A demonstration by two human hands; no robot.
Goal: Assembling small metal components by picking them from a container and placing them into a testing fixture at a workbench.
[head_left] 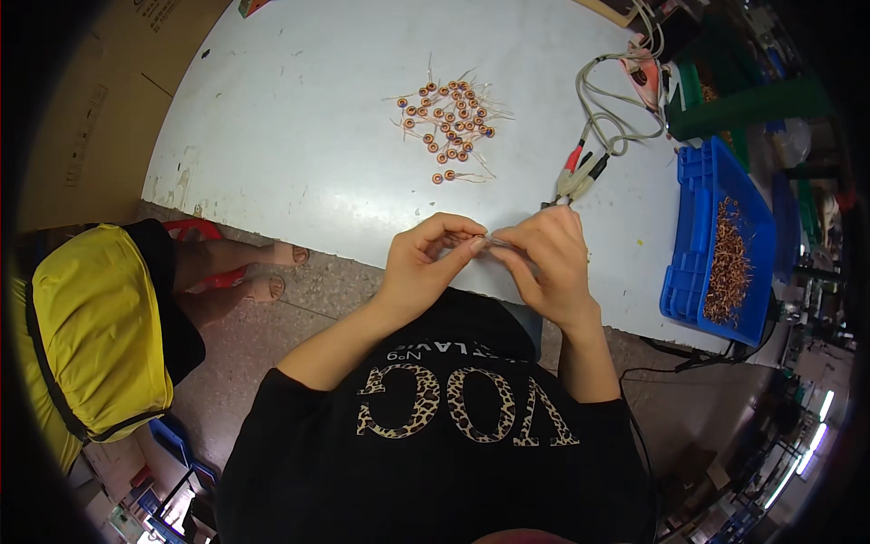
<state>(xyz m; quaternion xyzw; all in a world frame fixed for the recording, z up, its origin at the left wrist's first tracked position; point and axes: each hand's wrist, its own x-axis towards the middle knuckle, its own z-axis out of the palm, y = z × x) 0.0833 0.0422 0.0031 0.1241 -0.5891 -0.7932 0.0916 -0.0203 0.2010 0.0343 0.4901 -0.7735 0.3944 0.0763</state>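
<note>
Near the front edge of the table, my left hand (433,258) and my right hand (551,263) meet with their fingertips pinched close together. A small thing, perhaps with thin wire, is between the fingers, but they hide most of it. Farther back lies a loose group of small copper-wound ring coils (453,116) with thin wire leads sticking out. Just beyond my right hand lie test clips (576,174) with red and black sleeves, joined to a grey cable (594,91).
At the right edge stands a blue plastic crate (693,218) with many copper coils (728,272) in it. Green bins (725,113) are behind it. A cardboard box (82,109) borders the white table (299,136) at left. Another person's legs (240,258) and yellow garment (100,326) are beside me.
</note>
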